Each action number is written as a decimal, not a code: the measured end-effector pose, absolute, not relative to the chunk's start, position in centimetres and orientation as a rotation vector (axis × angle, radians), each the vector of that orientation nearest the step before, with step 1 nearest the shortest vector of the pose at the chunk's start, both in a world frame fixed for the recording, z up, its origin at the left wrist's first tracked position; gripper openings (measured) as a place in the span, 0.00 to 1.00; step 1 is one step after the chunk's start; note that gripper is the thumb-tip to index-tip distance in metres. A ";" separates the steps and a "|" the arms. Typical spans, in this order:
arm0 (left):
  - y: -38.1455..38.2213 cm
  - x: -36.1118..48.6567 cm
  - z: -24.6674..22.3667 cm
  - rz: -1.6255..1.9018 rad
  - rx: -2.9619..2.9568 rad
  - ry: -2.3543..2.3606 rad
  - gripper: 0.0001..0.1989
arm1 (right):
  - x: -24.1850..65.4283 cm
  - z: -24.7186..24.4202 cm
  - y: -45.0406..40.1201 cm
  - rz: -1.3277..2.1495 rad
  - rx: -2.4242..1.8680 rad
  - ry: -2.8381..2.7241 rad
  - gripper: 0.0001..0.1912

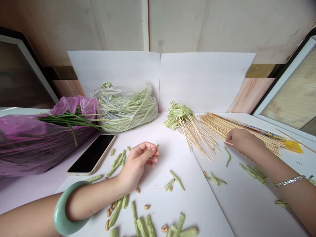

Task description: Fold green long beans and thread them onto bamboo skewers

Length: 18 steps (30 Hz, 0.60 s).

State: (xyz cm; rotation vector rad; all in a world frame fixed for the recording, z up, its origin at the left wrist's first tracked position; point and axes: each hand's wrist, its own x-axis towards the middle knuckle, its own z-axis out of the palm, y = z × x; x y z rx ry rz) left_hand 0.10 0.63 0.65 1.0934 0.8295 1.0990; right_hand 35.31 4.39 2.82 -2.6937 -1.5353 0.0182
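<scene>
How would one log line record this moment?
left hand: holding small green bean piece | right hand: holding thin wooden skewer | back: clear plastic bag, long green beans

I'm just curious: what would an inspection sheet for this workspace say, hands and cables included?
Surface: white sheets, strewn with cut beans and nuts.
Work things: threaded beans on sticks; loose sticks alongside; clear bag of long beans.
Clutter: phone, screen dark; purple bag with green stalks.
Left hand: seems to pinch a green piece, mostly hidden.
Right hand: pinches a stick beside the loose ones.
Cables: nothing seen.
Surroundings: upright white boards against a wall.
</scene>
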 end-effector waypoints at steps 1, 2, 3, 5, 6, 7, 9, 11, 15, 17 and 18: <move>0.6 0.1 0.7 1.100 1.092 0.830 0.12 | 35.2 3.0 4.3 0.077 -2.755 -1.529 0.11; 0.6 0.1 0.7 1.098 1.092 0.830 0.12 | 35.0 3.2 4.2 0.117 -2.795 -1.534 0.11; 0.6 0.1 0.7 1.099 1.093 0.829 0.12 | 34.8 3.3 4.0 0.135 -2.808 -1.550 0.11; 0.6 0.1 0.7 1.100 1.092 0.827 0.12 | 34.5 3.6 3.8 0.146 -2.817 -1.582 0.11; 0.6 0.0 0.7 1.102 1.091 0.827 0.12 | 34.4 3.7 3.7 0.145 -2.825 -1.586 0.11; 0.6 0.0 0.7 1.101 1.091 0.827 0.12 | 34.3 3.8 3.7 0.143 -2.837 -1.583 0.11; 0.6 0.0 0.8 1.102 1.092 0.830 0.12 | 34.2 3.9 3.8 0.136 -2.862 -1.562 0.11; 0.6 0.0 0.8 1.102 1.094 0.834 0.12 | 34.0 3.9 4.0 0.133 -2.887 -1.538 0.12; 0.7 0.0 0.7 1.101 1.102 0.839 0.12 | 33.9 4.0 4.3 0.142 -2.932 -1.504 0.13; 0.7 0.0 0.7 1.101 1.104 0.838 0.12 | 33.9 4.0 4.4 0.157 -2.939 -1.514 0.11; 0.6 0.0 0.7 1.101 1.103 0.838 0.12 | 34.0 3.9 4.4 0.165 -2.938 -1.517 0.11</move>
